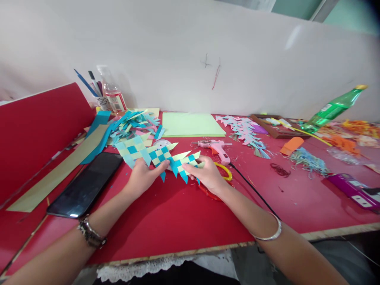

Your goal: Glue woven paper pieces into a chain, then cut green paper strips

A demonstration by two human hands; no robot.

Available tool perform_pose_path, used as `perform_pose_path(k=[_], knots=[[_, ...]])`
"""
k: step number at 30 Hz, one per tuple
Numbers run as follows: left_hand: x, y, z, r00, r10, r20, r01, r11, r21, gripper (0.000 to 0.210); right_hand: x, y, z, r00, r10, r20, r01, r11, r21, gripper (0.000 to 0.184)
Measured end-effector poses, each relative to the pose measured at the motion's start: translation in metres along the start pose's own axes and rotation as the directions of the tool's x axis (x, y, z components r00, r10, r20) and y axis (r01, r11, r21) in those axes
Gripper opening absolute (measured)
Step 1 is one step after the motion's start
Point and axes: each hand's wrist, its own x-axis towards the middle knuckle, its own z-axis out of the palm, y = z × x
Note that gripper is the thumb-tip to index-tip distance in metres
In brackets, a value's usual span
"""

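A woven paper strip [162,155] in teal, light blue and pale yellow, with a checkered middle and pointed edges, is held up over the red table. My left hand [143,176] pinches its middle, thumb on top. Its right end sits between the thumb and fingers of my right hand [210,174]. Just behind lies a pink glue gun [219,150] with a black cord. Scissors with a yellow handle [225,172] and a red one lie partly hidden under my right hand. Behind the woven strip a white round roll [162,144] shows in part.
Left, a black phone [86,184] lies beside long paper strips [63,168] and a heap of cut strips [133,124]. Pale green sheets [191,124] lie at the back. Right are woven pink-blue pieces [245,132], a leaning green bottle [332,109] and a purple power strip [354,192].
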Motion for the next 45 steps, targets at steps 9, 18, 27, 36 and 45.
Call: perform_pose_path(k=[9,18,27,36,45], knots=[[0.0000,-0.0008,-0.0002,1.000,0.019,0.009,-0.018,0.998,-0.054,0.029,0.0008,0.0037,-0.0005,1.000,0.000,-0.014,0.000,0.999,0.037,0.026],[0.0006,-0.0012,0.0003,0.998,-0.003,0.057,0.009,0.993,-0.117,0.028,0.0004,0.0041,0.0000,1.000,-0.027,-0.003,0.027,0.996,0.088,0.025],[0.0010,0.0012,-0.0009,0.997,0.017,0.075,-0.009,0.996,-0.094,0.026,0.0009,0.0036,-0.0001,0.999,-0.046,-0.015,0.047,0.998,0.052,0.023],[0.0017,0.0019,-0.0030,0.992,0.026,0.123,-0.010,0.992,-0.128,0.027,-0.0001,0.0015,-0.0023,0.996,-0.094,0.002,0.094,0.995,-0.034,0.021],[0.0025,-0.0021,-0.0020,0.991,0.031,0.127,-0.019,0.996,-0.092,0.031,0.0000,0.0016,-0.0018,0.996,-0.091,0.011,0.092,0.994,-0.058,0.022]])
